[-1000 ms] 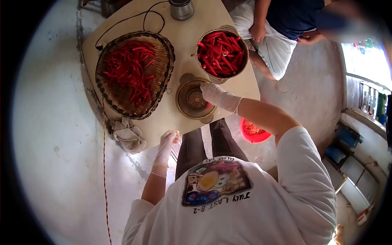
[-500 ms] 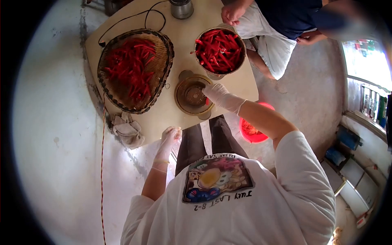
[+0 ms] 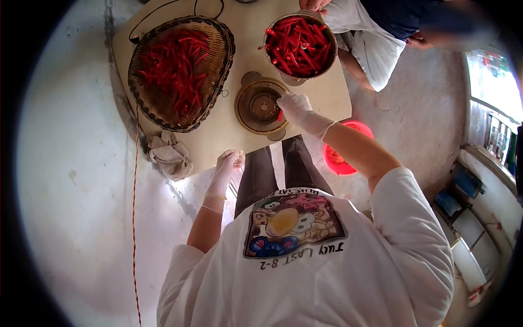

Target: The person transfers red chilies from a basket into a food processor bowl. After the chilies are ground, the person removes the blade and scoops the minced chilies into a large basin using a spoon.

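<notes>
My right hand (image 3: 297, 110), in a thin translucent glove, is at the right rim of a round brown metal pot (image 3: 244, 121). Its fingers are closed, and a piece of red chilli pepper (image 3: 280, 115) sticks out beneath them, inside the rim. Small bits lie on the pot's bottom. My left hand (image 3: 227, 161), gloved too, hangs by the table's front edge with curled fingers; what they hold, if anything, is hidden. Beyond the pot, a second pot (image 3: 333, 61) is full of cut red chillies (image 3: 299, 46).
A woven basket (image 3: 143, 103) of red chillies stands at left on the pale table (image 3: 218, 139). A grey rag (image 3: 169, 155) lies at its corner. A red basin (image 3: 357, 128) sits low at right. Another person's hand (image 3: 315, 5) is at the fuller pot's far rim.
The whole scene sits higher in the view, as the camera has shifted. My right hand stays at the pot's rim with the red piece, and my left hand stays by the table edge.
</notes>
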### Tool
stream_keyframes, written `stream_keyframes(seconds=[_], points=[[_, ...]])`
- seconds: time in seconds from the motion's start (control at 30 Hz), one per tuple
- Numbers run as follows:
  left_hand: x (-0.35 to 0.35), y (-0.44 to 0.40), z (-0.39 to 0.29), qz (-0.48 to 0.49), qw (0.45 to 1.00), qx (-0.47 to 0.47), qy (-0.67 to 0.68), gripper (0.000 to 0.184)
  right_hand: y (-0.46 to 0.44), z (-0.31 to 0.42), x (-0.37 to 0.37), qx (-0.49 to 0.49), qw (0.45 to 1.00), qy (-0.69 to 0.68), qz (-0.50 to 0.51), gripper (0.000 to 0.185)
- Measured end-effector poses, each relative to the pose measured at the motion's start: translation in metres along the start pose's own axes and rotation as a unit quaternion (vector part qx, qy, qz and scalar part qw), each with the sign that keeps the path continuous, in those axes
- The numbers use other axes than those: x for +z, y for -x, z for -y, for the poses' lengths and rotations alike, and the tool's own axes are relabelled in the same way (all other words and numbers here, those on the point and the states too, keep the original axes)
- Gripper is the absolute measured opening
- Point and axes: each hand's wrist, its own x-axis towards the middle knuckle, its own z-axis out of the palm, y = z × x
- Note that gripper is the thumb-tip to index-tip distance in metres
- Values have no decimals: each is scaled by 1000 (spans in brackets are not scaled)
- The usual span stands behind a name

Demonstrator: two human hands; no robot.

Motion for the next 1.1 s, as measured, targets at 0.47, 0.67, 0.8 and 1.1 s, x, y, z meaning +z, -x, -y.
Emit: stream_keyframes(seconds=[0.47, 0.67, 0.8, 1.1], points=[[-9, 0, -15, -20, 1000, -6, -21, 18, 17, 6, -27, -50, 997, 44, -32, 11], [-15, -2, -14, -4, 1000, 8, -25, 20, 49, -39, -119, 64, 951, -230, -197, 9], [-12, -9, -12, -5, 1000, 6, -13, 18, 33, -88, -122, 147, 923, -238, -262, 14], [-8, -13, -14, -3, 1000, -1, -10, 18, 2, -93, -122, 159, 924, -137, -321, 21]])
